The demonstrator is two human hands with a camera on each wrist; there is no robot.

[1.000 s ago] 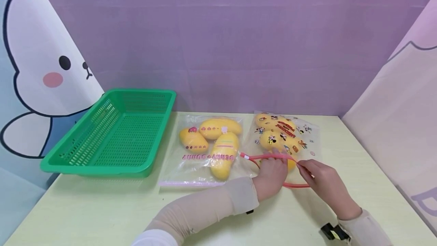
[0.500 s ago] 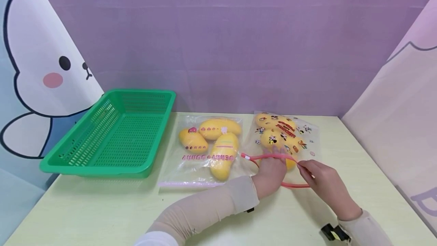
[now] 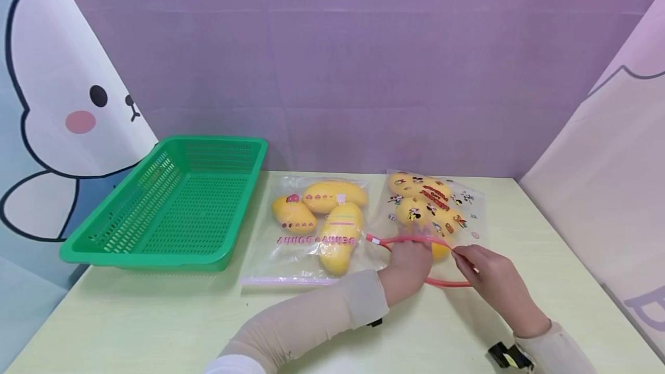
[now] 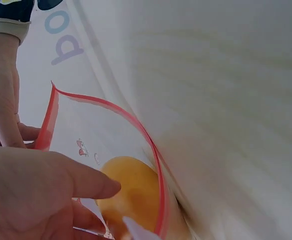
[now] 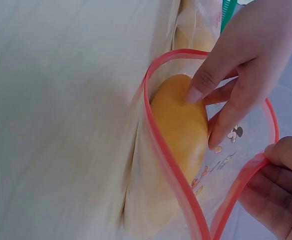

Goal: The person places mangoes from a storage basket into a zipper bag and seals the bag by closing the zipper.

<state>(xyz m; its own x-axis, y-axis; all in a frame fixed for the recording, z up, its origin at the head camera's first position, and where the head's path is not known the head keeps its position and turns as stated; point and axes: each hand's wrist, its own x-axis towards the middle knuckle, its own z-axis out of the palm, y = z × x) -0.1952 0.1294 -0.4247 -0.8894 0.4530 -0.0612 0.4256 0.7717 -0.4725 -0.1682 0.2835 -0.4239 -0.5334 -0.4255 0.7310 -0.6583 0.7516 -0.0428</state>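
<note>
A clear zip bag with a red edge and cartoon prints lies at the right of the table, yellow mangoes inside. My left hand reaches in through its mouth. In the right wrist view, the left thumb rests against the end of the nearest mango, with the fingers extended loosely alongside. My right hand pinches the red edge between thumb and fingers and keeps the mouth spread. Printed plastic partly hides the left fingertips in the head view.
To the left lies a second clear bag with a purple closure and 3 mangoes. A green plastic basket stands at the far left of the pale table. A purple backdrop rises behind.
My left hand has drawn slightly left and back toward me inside the bag, showing more of the nearest mango. The right hand has kept its pinch on the red edge, nearly still.
</note>
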